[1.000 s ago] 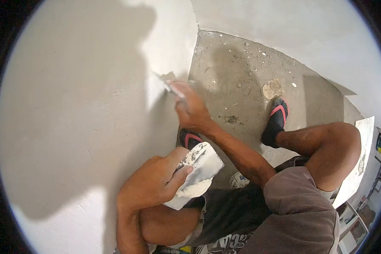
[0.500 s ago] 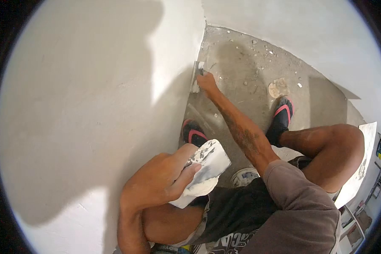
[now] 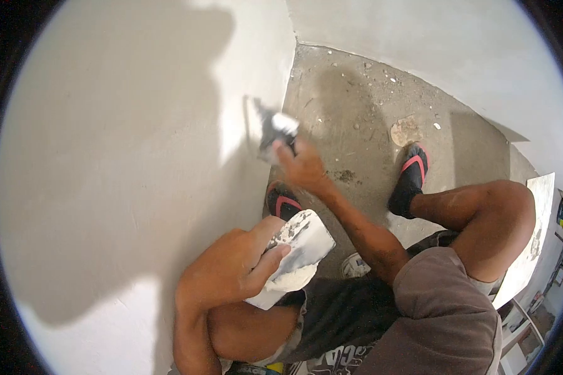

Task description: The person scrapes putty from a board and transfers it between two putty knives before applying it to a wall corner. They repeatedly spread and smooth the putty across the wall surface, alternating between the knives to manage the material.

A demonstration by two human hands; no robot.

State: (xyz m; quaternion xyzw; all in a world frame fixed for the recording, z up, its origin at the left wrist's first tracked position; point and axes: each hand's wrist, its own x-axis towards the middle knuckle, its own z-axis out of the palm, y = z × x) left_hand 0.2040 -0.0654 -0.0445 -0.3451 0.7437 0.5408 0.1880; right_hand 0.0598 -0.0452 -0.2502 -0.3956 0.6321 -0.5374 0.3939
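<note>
My right hand (image 3: 303,165) is wrapped round the handle of a plastering trowel (image 3: 270,128), which is blurred by motion. The trowel is close to the left wall (image 3: 119,156), near where that wall meets the floor. My left hand (image 3: 228,265) grips a flat putty-smeared plate (image 3: 309,234) above my thigh, with the thumb on its upper face. Along the plate's lower edge lies a thick lump of cream-white putty (image 3: 291,279). The fingers under the plate are hidden.
Gritty concrete floor (image 3: 356,144) lies ahead, with a round pale patch (image 3: 406,131) on it. A second wall (image 3: 431,44) closes the far side. My feet in pink-strapped flip-flops (image 3: 415,165) stand apart. A white bucket (image 3: 355,265) is partly hidden, and a white board (image 3: 527,244) leans at right.
My right hand has drawn the trowel back from the wall's foot, toward me and slightly left, turning it. My left hand keeps the plate almost where it was.
</note>
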